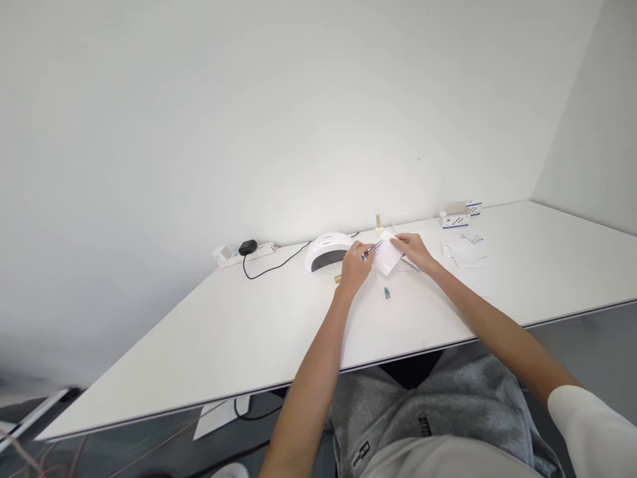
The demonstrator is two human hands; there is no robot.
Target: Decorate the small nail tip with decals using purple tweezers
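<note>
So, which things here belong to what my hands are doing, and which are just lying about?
In the work, being held:
white sheet, in the right hand
thin tool, in the left hand

Apparently just lying about:
teal item
bottle
lamp
papers
boxes
adapter

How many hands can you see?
2. The left hand is beside the white lamp, holding a shiny tool. The right hand is farther right, holding the white paper.

Open tabletop (239, 332) left, lamp (323, 243) beyond left hand (356, 261)
</note>
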